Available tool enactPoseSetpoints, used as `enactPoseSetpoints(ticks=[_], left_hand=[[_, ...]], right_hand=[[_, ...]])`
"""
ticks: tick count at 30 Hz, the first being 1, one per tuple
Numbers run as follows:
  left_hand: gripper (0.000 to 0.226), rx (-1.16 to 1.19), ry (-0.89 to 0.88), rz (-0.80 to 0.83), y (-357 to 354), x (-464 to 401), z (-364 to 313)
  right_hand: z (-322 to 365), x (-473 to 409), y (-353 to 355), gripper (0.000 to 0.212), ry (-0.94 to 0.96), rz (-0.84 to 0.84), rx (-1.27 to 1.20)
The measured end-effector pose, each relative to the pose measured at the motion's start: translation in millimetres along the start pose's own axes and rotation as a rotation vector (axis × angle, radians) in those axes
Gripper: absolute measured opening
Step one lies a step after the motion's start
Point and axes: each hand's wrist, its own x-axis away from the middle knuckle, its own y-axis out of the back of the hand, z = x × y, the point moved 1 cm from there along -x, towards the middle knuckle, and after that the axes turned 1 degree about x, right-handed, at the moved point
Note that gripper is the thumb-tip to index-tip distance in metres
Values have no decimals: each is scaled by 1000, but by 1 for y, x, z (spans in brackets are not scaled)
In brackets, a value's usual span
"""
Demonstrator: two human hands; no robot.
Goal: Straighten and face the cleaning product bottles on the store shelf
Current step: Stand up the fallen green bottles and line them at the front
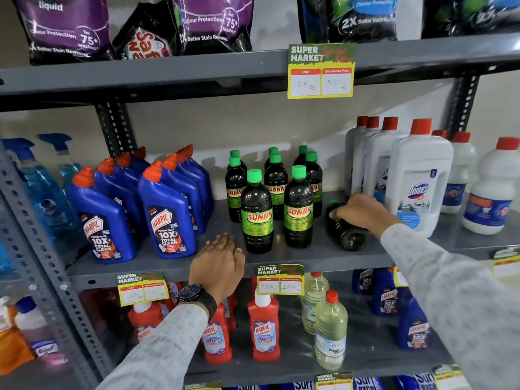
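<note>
Right hand (363, 213) curled over the fallen bottle (344, 228), fingers wrapped on its neck end; it lies on its side on the shelf (309, 260), between the Sunny group (277, 198) and the Domex jug (419, 178). Left hand (218, 261) flat and open on the shelf edge, holding nothing. Progress, my read: early. Sunny labels mostly face out but rows stagger; one bottle still down; Harpic bottles (135, 209) angled. Dark glossy plastic, green caps, round bodies; grey metal shelf.
</note>
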Motion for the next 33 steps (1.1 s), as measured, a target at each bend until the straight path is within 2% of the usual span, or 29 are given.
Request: enactPoseSetpoints(ticks=[4, 12, 14, 19, 25, 29, 33], left_hand=[[68, 7, 0, 7, 0, 0, 0], [65, 9, 0, 16, 4, 2, -2], [61, 7, -12, 27, 3, 0, -1], [70, 1, -13, 21, 3, 0, -1], [69, -14, -11, 18, 1, 0, 0], [70, -19, -2, 15, 1, -1, -1], [70, -19, 2, 16, 1, -1, 0]], right_hand=[[-5, -2, -7, 55, -117, 209, -246], [-7, -2, -1, 61, -157, 235, -378], [-5, 0, 9, 65, -123, 186, -428], [7, 11, 31, 70, 31, -106, -564], [7, 36, 1, 63, 189, -373, -585], [-4, 40, -27, 64, 220, -448, -613], [-15, 39, -45, 64, 233, -452, -617]])
